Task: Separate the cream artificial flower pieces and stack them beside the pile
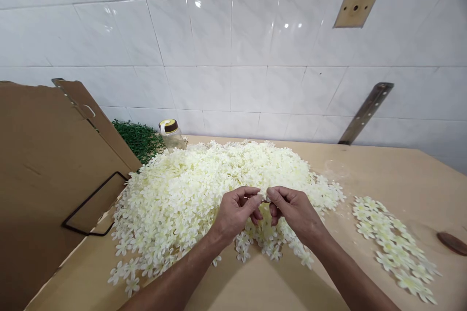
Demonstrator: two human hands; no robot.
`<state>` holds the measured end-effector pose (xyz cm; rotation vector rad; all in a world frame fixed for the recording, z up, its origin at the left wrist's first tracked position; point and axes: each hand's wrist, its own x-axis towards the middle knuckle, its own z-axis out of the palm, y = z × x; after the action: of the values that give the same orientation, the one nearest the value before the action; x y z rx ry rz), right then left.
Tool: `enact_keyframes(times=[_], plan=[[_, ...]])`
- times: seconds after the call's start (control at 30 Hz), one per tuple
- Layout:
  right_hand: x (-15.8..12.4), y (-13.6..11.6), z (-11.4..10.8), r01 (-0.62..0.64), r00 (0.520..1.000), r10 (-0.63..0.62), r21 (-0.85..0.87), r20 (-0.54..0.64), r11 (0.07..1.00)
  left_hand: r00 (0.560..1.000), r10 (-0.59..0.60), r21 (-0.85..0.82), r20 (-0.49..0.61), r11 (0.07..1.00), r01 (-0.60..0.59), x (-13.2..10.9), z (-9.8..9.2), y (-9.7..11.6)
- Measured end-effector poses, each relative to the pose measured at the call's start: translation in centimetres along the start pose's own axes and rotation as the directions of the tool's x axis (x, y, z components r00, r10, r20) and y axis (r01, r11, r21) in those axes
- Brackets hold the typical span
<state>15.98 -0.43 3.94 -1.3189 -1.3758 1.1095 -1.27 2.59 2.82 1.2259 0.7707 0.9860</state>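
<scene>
A large heap of pale cream artificial flowers (204, 180) covers the middle of the table. Over its front edge, my left hand (239, 211) and my right hand (295, 211) meet with thumbs and fingers pinched. Between the fingertips shows a small white flower (263, 195), gripped from both sides and partly covered by the thumbs. To the right of my right hand lies a separate strip of flat cream flowers (394, 243), spread out on the tabletop.
Behind the heap stand a clear bottle with a brown and yellow lid (171, 133) and green artificial foliage (136, 138). Cardboard (44, 170) with a black wire frame (91, 204) rises at left. A brown oval object (452, 243) lies far right. A tiled wall (248, 87) backs the table (365, 165).
</scene>
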Motion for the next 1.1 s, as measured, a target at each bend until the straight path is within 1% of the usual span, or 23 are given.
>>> enact_keyframes(times=[0.07,0.17,0.3,0.37,0.43,0.47,0.5,0.53,0.57,0.63,0.67,0.7,0.77,0.83,0.93,1.1], plan=[[-0.1,-0.2,0.1,0.004,1.000,-0.004,-0.024,-0.001,1.000,0.999,0.005,0.028,-0.042,1.000,-0.004,0.0,0.1,-0.1],[-0.2,-0.6,0.4,0.016,1.000,-0.016,-0.053,0.001,0.998,0.995,0.032,0.028,-0.100,0.999,-0.029,0.1,0.2,-0.1],[-0.2,-0.5,0.7,0.035,0.998,-0.042,-0.127,-0.056,0.991,0.991,0.049,0.030,-0.121,0.999,-0.045,0.0,0.2,0.2],[-0.2,-0.3,0.8,0.056,0.994,-0.070,-0.158,-0.086,0.986,0.991,0.036,0.021,-0.125,0.999,-0.033,-0.1,0.2,0.3],[-0.2,-0.1,0.9,0.099,0.983,-0.125,-0.179,-0.136,0.979,0.993,0.004,-0.013,-0.122,1.000,-0.005,-0.1,0.2,0.5],[-0.2,0.0,1.0,0.137,0.968,-0.175,-0.208,-0.179,0.969,0.993,-0.017,-0.036,-0.119,0.999,0.013,-0.1,0.3,0.5],[-0.2,0.0,1.0,0.188,0.942,-0.248,-0.257,-0.224,0.948,0.993,-0.037,-0.061,-0.116,0.998,0.030,-0.1,0.3,0.6],[-0.2,0.0,0.9,0.250,0.904,-0.340,-0.323,-0.259,0.913,0.992,-0.056,-0.083,-0.114,0.995,0.046,0.0,0.4,0.7],[-0.2,0.0,0.9,0.318,0.858,-0.438,-0.393,-0.267,0.863,0.991,-0.070,-0.102,-0.115,0.993,0.058,0.0,0.4,0.8],[-0.2,-0.1,0.8,0.444,0.778,-0.593,-0.487,-0.206,0.752,0.989,-0.085,-0.122,-0.119,0.990,0.071,0.0,0.5,0.9],[-0.2,-0.1,0.7,0.493,0.754,-0.637,-0.503,-0.161,0.710,0.989,-0.088,-0.127,-0.120,0.989,0.073,0.0,0.6,0.9],[-0.2,0.0,0.6,0.525,0.740,-0.661,-0.510,-0.121,0.681,0.988,-0.089,-0.130,-0.124,0.989,0.072,0.0,0.6,0.9],[-0.1,0.1,0.5,0.550,0.730,-0.679,-0.524,-0.077,0.651,0.988,-0.086,-0.133,-0.129,0.989,0.069,-0.1,0.6,0.8],[0.0,0.3,0.4,0.549,0.730,-0.681,-0.537,-0.066,0.641,0.988,-0.086,-0.135,-0.125,0.988,0.069,-0.1,0.5,0.6],[0.0,0.5,0.5,0.548,0.731,-0.679,-0.532,-0.070,0.645,0.990,-0.110,-0.161,-0.089,0.982,0.095,-0.2,0.3,0.3],[0.2,0.2,0.7,0.560,0.721,-0.687,-0.504,-0.095,0.658,0.983,-0.182,-0.252,-0.012,0.952,0.173,0.0,0.5,0.2]])
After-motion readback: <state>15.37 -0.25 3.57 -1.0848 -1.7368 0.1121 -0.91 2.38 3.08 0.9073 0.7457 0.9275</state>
